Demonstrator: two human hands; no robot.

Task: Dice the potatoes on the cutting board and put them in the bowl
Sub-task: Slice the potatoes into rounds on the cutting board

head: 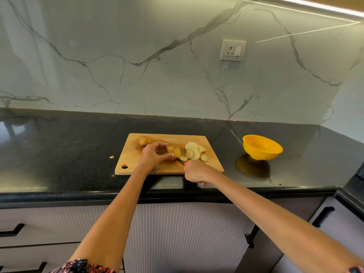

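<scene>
A wooden cutting board (pixel 210 164) lies on the black counter. My left hand (pixel 154 155) grips a partly sliced potato (pixel 173 150) at the board's middle. My right hand (pixel 197 172) holds a knife (pixel 181 161) by its red handle; the blade points at the potato's cut end. Several pale round slices (pixel 194 151) lie in a pile just right of the potato. A whole unpeeled potato (pixel 144 140) sits at the board's far left corner. A yellow bowl (pixel 262 147) stands on the counter to the right of the board; its inside is not visible.
A small potato scrap (pixel 111 157) lies on the black counter (pixel 69 150) left of the board. A marble backsplash with a wall socket (pixel 233 50) rises behind. Cabinet drawers with black handles (pixel 323 215) sit below the counter edge.
</scene>
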